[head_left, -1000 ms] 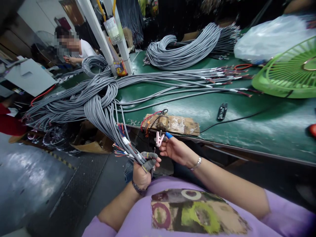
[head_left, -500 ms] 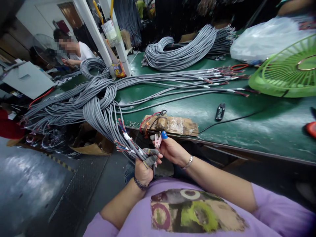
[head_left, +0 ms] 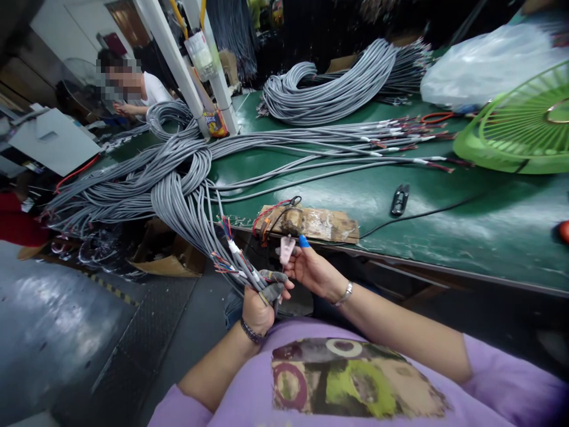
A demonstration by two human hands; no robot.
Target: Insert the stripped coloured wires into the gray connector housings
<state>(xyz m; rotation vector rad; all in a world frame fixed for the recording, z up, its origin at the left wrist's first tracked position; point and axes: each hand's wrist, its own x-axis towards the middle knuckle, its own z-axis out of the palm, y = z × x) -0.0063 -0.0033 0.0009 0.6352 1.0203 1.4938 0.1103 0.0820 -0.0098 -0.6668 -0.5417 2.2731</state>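
Note:
My left hand (head_left: 261, 302), with grey finger cots, is closed around the ends of several grey cables (head_left: 191, 219) whose coloured inner wires (head_left: 226, 255) fan out above the fist. My right hand (head_left: 311, 270), a blue cot on one fingertip, pinches a small pink snipping tool (head_left: 287, 248) just right of the wire ends. Both hands hover below the front edge of the green bench (head_left: 400, 207).
A wooden block with red and black wires (head_left: 306, 222) lies on the bench edge by my right hand. Black snips (head_left: 400, 200), a green fan (head_left: 520, 127), a plastic bag (head_left: 484, 65) and cable coils (head_left: 338, 89) lie beyond. Another person (head_left: 133, 89) works at far left.
The pink tool in my right hand has closed from spread blades to shut. My hands stayed near each other with only small shifts; the cable ends remain gripped.

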